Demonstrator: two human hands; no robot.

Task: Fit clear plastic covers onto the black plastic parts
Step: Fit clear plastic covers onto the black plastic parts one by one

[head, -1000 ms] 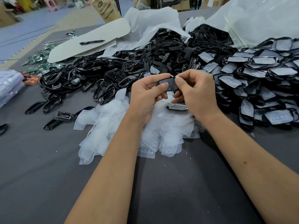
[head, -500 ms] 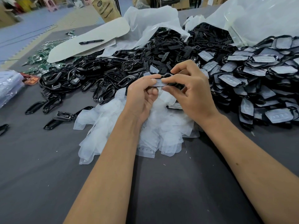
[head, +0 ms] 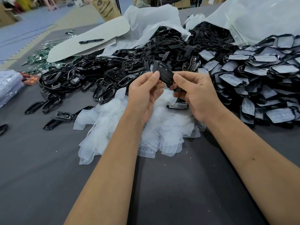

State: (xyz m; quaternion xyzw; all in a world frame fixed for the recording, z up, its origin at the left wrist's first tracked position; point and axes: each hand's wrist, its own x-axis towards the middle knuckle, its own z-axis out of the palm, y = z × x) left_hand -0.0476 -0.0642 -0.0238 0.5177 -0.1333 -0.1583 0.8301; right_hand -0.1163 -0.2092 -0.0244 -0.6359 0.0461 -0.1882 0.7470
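Both hands hold one black plastic part (head: 164, 73) up above the table, tilted with its upper end to the left. My left hand (head: 144, 95) pinches its left edge with thumb and fingers. My right hand (head: 193, 93) pinches its right lower end. Whether a clear cover sits on this part I cannot tell. A heap of clear plastic covers (head: 113, 127) lies under my hands. Bare black parts (head: 90, 78) are piled to the left and behind. Black parts with covers on them (head: 259, 82) are stacked at the right.
The dark grey table (head: 40, 168) stretches toward me. A white board (head: 97, 33) with a black pen (head: 91, 41) lies at the back left. Large plastic bags (head: 251, 17) rise behind the piles. A clear bag (head: 8, 86) sits at the left edge, beside green items (head: 40, 54).
The black part has been turned from lying flat and edge-on between my fingers to standing tilted with its face toward me. Both hands shifted their grip to its edges.
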